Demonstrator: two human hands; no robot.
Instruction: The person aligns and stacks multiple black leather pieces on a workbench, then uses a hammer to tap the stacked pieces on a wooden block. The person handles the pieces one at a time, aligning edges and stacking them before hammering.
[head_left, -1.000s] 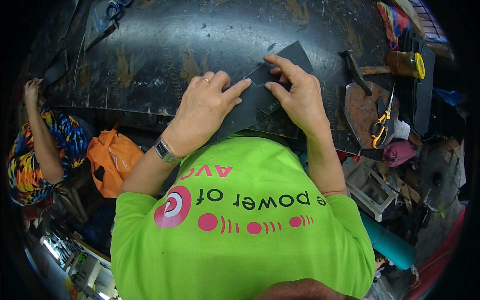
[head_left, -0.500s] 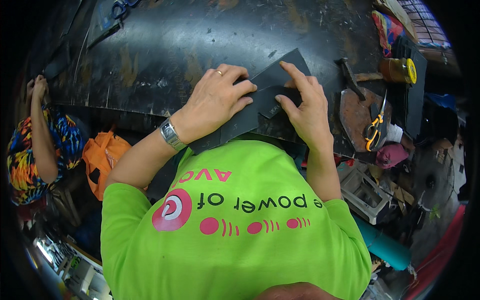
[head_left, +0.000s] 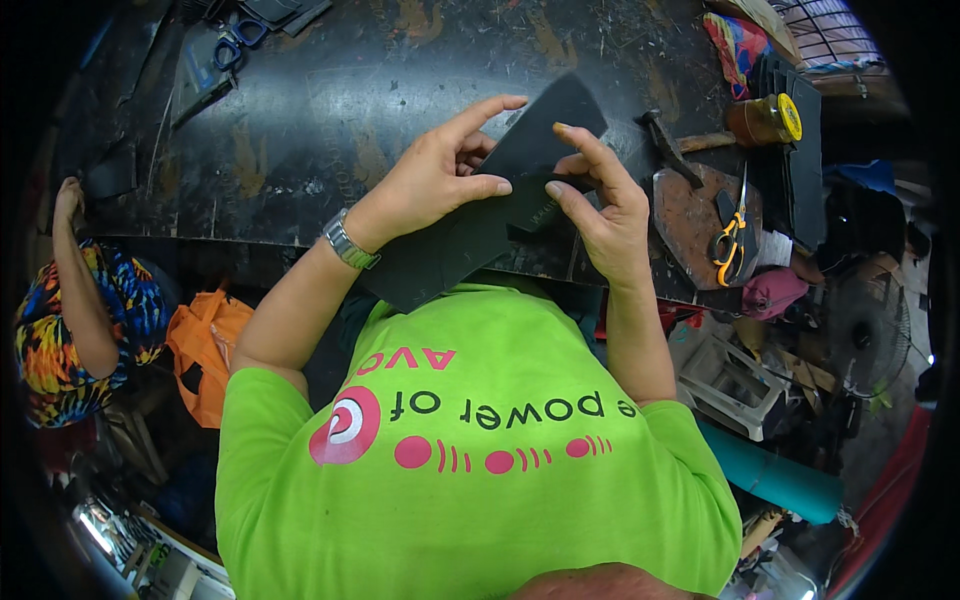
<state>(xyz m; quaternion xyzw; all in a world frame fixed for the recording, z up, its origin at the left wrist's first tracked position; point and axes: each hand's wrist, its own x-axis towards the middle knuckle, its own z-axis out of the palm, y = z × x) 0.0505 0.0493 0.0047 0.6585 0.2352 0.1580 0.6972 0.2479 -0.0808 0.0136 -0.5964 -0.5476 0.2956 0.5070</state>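
Held over the table's near edge is a long dark flat sheet (head_left: pixel 555 115), tilted, one end near my shirt. My left hand (head_left: pixel 430 180) grips its left edge, thumb on top and the other fingers partly hidden behind. Against the sheet lies a smaller dark piece (head_left: pixel 535 212) with light handwritten marks. Thumb and fingers of my right hand (head_left: pixel 605 210) close on this piece's right side; the index finger is raised. Whether the two pieces are joined, I cannot tell.
On the right of the black table (head_left: pixel 330 110) lie a hammer (head_left: pixel 670 150), a jar with a yellow lid (head_left: pixel 765 120) and orange-handled scissors (head_left: pixel 730 240) on a brown slab (head_left: pixel 690 205). Blue-handled scissors (head_left: pixel 235 42) are at far left. Another person's arm (head_left: pixel 85 290) reaches the table's left side.
The sheet has been lifted and tilted up off the table. My left hand has turned from lying flat on top to gripping its edge; my right thumb has drawn closer to the small piece.
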